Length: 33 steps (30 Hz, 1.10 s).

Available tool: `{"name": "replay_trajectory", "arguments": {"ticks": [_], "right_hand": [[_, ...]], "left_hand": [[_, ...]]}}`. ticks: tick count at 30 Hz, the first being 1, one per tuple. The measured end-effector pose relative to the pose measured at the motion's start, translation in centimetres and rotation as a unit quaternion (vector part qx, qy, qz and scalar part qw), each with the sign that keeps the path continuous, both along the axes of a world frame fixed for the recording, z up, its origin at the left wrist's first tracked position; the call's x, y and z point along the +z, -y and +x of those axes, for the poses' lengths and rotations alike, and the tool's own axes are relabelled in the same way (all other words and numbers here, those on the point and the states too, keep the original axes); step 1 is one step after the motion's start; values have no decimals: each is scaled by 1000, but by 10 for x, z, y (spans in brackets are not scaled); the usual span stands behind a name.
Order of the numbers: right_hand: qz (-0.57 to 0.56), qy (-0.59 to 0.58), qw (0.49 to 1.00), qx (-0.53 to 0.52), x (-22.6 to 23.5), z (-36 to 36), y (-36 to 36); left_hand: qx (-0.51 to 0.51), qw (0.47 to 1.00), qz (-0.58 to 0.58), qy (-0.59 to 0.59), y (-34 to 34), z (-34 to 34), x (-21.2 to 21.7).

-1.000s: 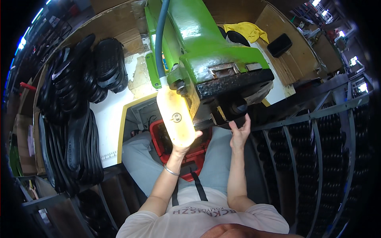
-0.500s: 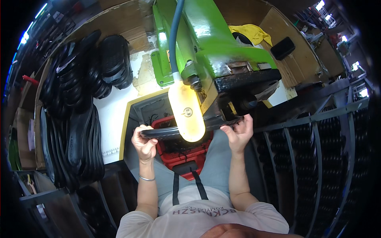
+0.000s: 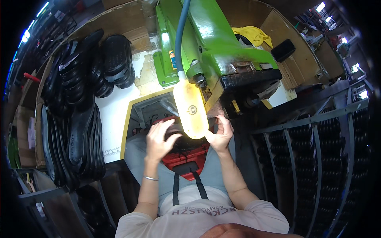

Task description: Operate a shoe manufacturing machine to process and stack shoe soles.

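Note:
My left hand (image 3: 159, 139) is to the left of the yellow lamp (image 3: 191, 113), its fingers curved and thumb apart, with nothing visibly gripped. On the lamp's other side, below the green machine (image 3: 222, 47), my right hand (image 3: 221, 134) has its thumb and fingers closed around something dark; the lamp covers most of it, so I cannot make out what it is. The machine's black head (image 3: 250, 85) overhangs that hand. Between my knees sits a red bin (image 3: 188, 160) with dark scraps inside, below both hands.
Black shoe soles (image 3: 115, 59) lie stacked on the white table (image 3: 111, 119) at the left, more of them (image 3: 85, 139) standing at its edge. A yellow cloth (image 3: 254, 35) and black phone-like object (image 3: 283, 49) lie by cardboard at the back right. Metal racks (image 3: 317, 158) with black items stand right.
The long black sole that spanned both hands no longer shows. My left hand has let go of its end and moved right; my right hand has drawn in toward the lamp.

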State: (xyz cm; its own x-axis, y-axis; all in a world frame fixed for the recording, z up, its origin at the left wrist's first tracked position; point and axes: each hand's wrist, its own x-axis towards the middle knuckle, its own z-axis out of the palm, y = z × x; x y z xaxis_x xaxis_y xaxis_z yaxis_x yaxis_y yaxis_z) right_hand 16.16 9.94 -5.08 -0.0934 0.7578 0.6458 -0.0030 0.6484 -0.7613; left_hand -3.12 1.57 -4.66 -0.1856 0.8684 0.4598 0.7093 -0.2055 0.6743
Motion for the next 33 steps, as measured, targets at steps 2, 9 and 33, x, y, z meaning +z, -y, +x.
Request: {"name": "replay_trajectory", "arguments": {"ticks": [2,9,33], "right_hand": [[8,4,1000,-12,-1,-2,-1],[-254,-141,947,138,-73,10,-18],[-88,-22,996,-8,39,58,-21]], "left_hand": [[-12,999,32,27,-13,28,-1],[16,947,66,315,-32,66,-65],[-53,812,144,564,10,13,-13]]}}
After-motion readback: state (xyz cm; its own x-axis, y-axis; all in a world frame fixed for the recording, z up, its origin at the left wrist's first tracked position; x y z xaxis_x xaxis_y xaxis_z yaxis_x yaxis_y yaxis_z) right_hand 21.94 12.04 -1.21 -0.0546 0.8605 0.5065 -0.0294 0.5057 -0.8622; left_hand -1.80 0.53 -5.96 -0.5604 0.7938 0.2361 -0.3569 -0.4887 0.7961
